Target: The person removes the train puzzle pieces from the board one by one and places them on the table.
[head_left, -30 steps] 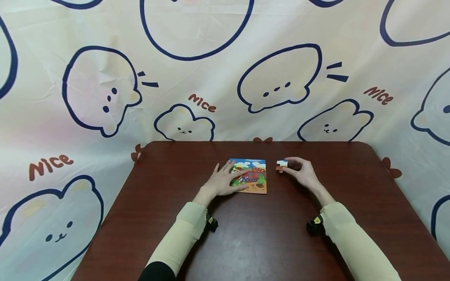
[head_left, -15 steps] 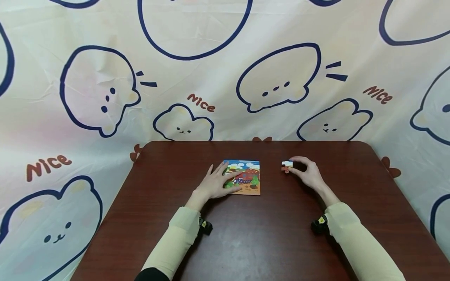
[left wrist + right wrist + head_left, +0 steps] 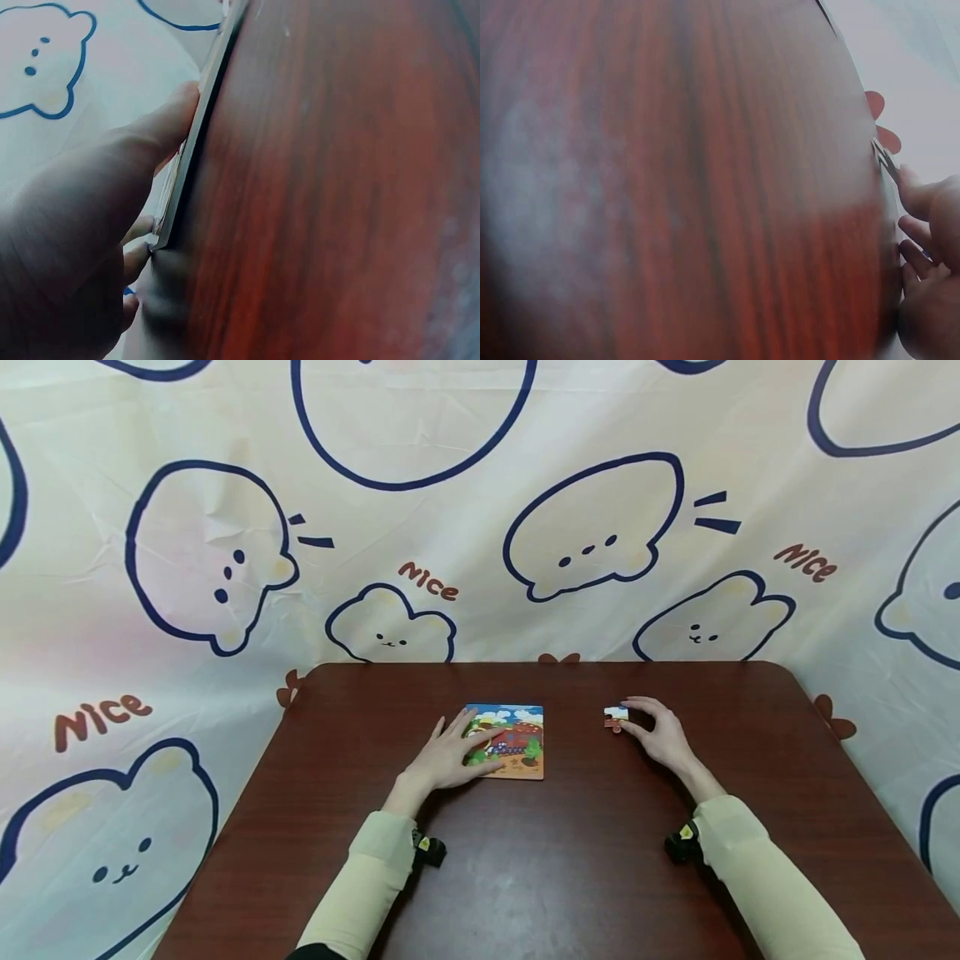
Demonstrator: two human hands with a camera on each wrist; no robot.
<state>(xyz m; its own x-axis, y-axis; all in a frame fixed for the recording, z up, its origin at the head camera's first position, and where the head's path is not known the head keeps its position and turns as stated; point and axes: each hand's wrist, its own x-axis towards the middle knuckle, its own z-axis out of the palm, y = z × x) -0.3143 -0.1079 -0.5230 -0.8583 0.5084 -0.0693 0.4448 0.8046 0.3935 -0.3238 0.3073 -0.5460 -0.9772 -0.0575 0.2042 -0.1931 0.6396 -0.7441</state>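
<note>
A jigsaw board (image 3: 531, 764) with a colourful picture of clouds, red shapes and green trees lies flat on the table in the head view. My left hand (image 3: 442, 760) rests on its left side, fingers spread over the picture. In the left wrist view the thumb (image 3: 176, 112) lies on the board's edge (image 3: 187, 161), which shows side-on. To the right of the board, my right hand (image 3: 663, 739) pinches a small puzzle piece (image 3: 616, 714) between thumb and fingers. From the right wrist the piece (image 3: 886, 161) shows only as a thin edge by the fingertips.
The dark brown wooden table (image 3: 540, 868) has rounded far corners. Behind and beside it hangs a pale curtain (image 3: 480, 543) printed with blue-outlined bears. A small black camera sits on the left wrist (image 3: 430, 849) and another black camera (image 3: 681, 843) on the right.
My left hand and the board have slid left. My right hand has shifted a little to the right with the puzzle piece, so the gap between board and piece is wider.
</note>
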